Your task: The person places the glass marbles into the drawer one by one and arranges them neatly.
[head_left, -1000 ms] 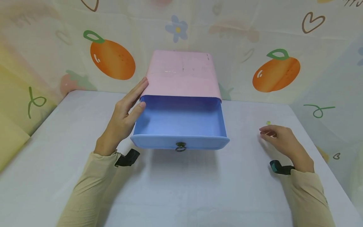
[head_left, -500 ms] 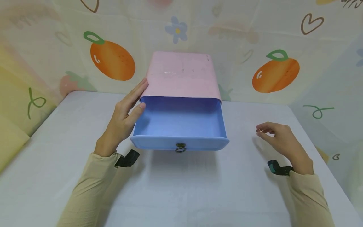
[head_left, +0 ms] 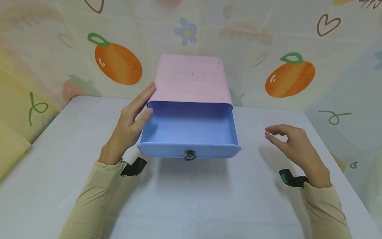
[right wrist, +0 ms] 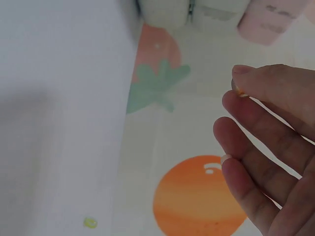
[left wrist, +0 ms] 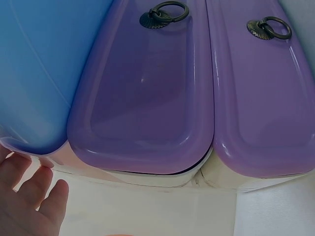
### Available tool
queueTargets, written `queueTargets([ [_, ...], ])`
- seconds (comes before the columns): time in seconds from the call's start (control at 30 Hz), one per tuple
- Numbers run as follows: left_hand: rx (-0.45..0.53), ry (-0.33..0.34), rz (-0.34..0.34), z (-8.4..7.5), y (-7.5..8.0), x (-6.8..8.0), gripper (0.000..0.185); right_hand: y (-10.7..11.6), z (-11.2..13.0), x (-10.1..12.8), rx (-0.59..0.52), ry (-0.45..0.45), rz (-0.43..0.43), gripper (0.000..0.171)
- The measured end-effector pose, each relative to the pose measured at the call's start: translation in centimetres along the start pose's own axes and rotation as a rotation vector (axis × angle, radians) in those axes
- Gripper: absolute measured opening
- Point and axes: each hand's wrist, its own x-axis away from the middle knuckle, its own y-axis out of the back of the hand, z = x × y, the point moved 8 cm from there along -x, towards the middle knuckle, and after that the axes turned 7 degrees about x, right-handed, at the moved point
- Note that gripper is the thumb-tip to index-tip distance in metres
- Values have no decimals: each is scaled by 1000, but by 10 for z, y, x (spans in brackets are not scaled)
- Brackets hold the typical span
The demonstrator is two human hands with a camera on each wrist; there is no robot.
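Observation:
A small drawer cabinet with a pink top (head_left: pixel 191 78) stands at the table's back. Its blue upper drawer (head_left: pixel 189 151), with a ring pull (head_left: pixel 190 155), is pulled out and bare inside. My left hand (head_left: pixel 126 124) rests along the cabinet's left side with fingers extended, the thumb near the drawer opening. Two purple drawers (left wrist: pixel 142 88) below are closed in the left wrist view. To the cabinet's right, my right hand (head_left: pixel 293 144) is raised above the table, pinching a tiny shiny, partly clear piece (right wrist: pixel 237 88) between thumb and index finger; its kind is too small to tell.
A small yellow-green piece (right wrist: pixel 90 222) lies on the white table (head_left: pixel 191 205), hidden from the head view behind my right hand. A printed cloth (head_left: pixel 238 39) hangs right behind the cabinet.
My right hand has lifted and shifted slightly left toward the cabinet with the tiny piece, covering the yellow-green one in the head view. The left hand and drawer stay put.

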Motion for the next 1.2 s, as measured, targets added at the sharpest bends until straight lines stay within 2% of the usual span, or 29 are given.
queueTargets([
  [0.67, 19, -12, -6, 0, -1, 1, 53, 28, 48, 5, -18, 140, -160, 35],
  [0.97, 22, -15, -5, 1, 0, 0, 53, 35, 58, 5, -18, 173, -202, 37],
  [1.2, 26, -17, -2, 0, 0, 0, 52, 41, 69, 5, -76, 227, -236, 39],
])
